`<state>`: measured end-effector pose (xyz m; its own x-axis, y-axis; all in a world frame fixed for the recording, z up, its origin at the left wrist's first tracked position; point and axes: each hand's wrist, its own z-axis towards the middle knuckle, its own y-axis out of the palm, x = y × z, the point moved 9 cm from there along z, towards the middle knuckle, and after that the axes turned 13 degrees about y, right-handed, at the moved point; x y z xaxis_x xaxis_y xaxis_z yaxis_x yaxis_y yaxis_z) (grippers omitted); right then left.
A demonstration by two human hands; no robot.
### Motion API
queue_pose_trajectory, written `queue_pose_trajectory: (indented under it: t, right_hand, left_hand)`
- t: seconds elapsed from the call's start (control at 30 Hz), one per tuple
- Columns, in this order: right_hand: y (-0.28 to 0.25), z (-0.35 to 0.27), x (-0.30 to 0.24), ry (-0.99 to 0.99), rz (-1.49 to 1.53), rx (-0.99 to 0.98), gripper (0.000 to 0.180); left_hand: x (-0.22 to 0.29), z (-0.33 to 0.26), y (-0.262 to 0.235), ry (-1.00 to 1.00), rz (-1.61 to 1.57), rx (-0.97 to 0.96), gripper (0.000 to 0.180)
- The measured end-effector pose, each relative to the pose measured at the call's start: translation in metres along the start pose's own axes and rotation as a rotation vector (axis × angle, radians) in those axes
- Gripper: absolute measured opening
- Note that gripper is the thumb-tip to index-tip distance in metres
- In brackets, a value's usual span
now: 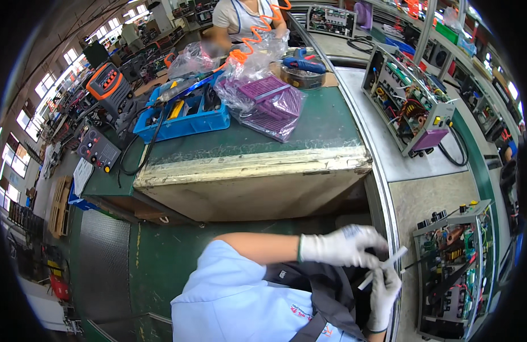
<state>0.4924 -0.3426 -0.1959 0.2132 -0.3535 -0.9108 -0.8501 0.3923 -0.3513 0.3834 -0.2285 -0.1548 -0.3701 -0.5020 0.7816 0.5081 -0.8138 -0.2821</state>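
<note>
Both my hands wear white gloves and meet at the right, beside the metal rail of the line. A thin white strip [397,256] runs diagonally between them; its exact kind is unclear. My left hand [344,245] reaches across from the left, its fingertips closed on the strip. Below it, my right hand [384,293] is closed around the strip's lower part. A dark thin cord [413,264] shows just past the strip, toward an open-sided machine [454,273] with exposed circuit boards, coils and wires. Whether the cord touches the strip I cannot tell.
Ahead, a green-topped bench [326,122] carries a blue parts bin [186,128], bagged purple grilles [269,102] and a blue power tool [304,61]. Another open machine [411,102] stands farther along the line. A co-worker [246,20] is behind the bench.
</note>
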Motion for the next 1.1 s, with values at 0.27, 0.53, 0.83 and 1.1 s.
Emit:
queue_pose_trajectory:
  t: [0.27, 0.53, 0.83, 1.1]
  right_hand:
    - [0.012, -0.011, 0.006, 0.147, 0.097, -0.010, 0.010]
    - [-0.037, -0.043, 0.063, 0.208, 0.221, 0.178, 0.013]
    - [-0.095, -0.084, 0.071, 0.257, 0.161, 0.396, 0.016]
    - [-0.202, -0.202, 0.098, -0.243, 0.427, 1.280, 0.040]
  left_hand:
    - [-0.030, -0.006, -0.028, -0.015, -0.023, 0.367, 0.015]
    - [-0.047, -0.135, -0.352, -0.489, 1.200, 0.776, 0.052]
    - [-0.028, -0.074, -0.260, -0.091, 1.038, 0.723, 0.049]
    - [-0.068, 0.108, 0.004, 0.153, 0.365, 0.069, 0.053]
